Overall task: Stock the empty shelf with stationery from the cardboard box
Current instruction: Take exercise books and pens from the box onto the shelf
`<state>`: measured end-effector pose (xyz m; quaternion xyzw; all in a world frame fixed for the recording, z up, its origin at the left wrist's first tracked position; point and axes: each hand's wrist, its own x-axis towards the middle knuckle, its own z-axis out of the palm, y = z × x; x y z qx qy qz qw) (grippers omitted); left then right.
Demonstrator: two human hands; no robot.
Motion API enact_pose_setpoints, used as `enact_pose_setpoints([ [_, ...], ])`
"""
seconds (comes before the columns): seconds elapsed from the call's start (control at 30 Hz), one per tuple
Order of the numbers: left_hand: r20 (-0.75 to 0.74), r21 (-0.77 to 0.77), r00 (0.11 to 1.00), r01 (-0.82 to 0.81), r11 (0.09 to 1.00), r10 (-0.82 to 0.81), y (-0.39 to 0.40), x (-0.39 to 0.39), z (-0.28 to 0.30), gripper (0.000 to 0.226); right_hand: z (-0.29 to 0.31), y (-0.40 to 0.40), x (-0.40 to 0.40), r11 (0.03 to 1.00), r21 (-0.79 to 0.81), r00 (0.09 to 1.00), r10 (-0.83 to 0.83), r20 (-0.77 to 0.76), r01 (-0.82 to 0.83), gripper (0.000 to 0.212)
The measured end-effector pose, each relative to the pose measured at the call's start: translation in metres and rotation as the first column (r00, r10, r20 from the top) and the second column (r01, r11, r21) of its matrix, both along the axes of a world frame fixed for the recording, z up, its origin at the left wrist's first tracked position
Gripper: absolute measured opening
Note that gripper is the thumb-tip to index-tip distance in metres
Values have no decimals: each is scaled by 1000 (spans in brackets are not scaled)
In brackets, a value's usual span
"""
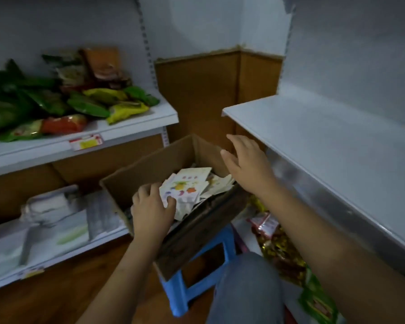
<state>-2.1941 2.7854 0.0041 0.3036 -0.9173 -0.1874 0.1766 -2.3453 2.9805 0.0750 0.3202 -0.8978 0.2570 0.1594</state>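
- Cardboard box [150, 164]: it rests open on a blue stool [185, 293], between the two shelf units. Loose stationery packets [189, 188] fill its right-hand half, heaped toward the far right corner.
- Your left hand [150, 213]: it reaches over the box's near edge, fingers curled onto the near end of the heap, pinching the topmost packet.
- Your right hand [248, 164]: it hovers over the box's far right corner, fingers spread and holding nothing.
- Empty shelf [325, 141]: white, bare, just right of the box.
- Handling, as a judgement: the packets look thin, light and floppy, probably slick. Take several at once by their flat faces, thumb on top, so they do not fan out.
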Motion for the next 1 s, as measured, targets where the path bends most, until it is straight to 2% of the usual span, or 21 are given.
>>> enact_pose_setpoints([
  [0.07,180,-52,982,-54,997,63,-34,11,-21,57,-21,-43,-11,991,120,995,52,81,-61,60],
  [0.13,301,-157,953,10,988,38,-49,15,-36,71,-51,-79,-26,940,317,984,80,158,-128,69],
  [0.17,359,-158,933,35,987,25,-52,13,-39,82,-67,-92,-35,890,422,970,82,229,-175,78],
  [0.23,521,-87,852,104,991,-44,-54,-1,-38,104,-93,-107,-56,760,579,916,52,398,-295,94],
  [0.3,676,115,712,154,981,-191,-54,-24,-35,120,-110,-117,-75,655,634,835,-9,551,-411,102],
  [0.33,706,221,653,166,961,-275,-56,-36,-37,125,-113,-122,-83,617,642,803,-28,595,-455,105],
  [0.4,734,355,569,146,924,-372,-65,-59,-49,133,-119,-133,-95,538,673,794,-13,608,-507,109],
  [0.5,774,373,504,127,919,-384,-76,-84,-70,146,-130,-143,-107,461,719,837,110,535,-520,115],
  [0.57,780,311,508,194,930,-367,-78,-93,-76,147,-137,-144,-112,459,731,862,223,456,-506,115],
  [0.67,704,246,628,220,944,-330,-75,-96,-76,133,-137,-153,-106,454,745,860,389,329,-490,102],
  [0.73,679,188,675,221,957,-289,-69,-94,-77,124,-135,-160,-99,461,762,858,457,236,-455,89],
  [0.9,557,67,810,175,982,-183,-64,-89,-71,89,-124,-163,-90,546,791,899,437,13,-277,75],
  [1.0,587,-103,796,258,961,-150,-72,-83,-61,74,-115,-162,-83,531,804,891,454,-4,-266,63],
])
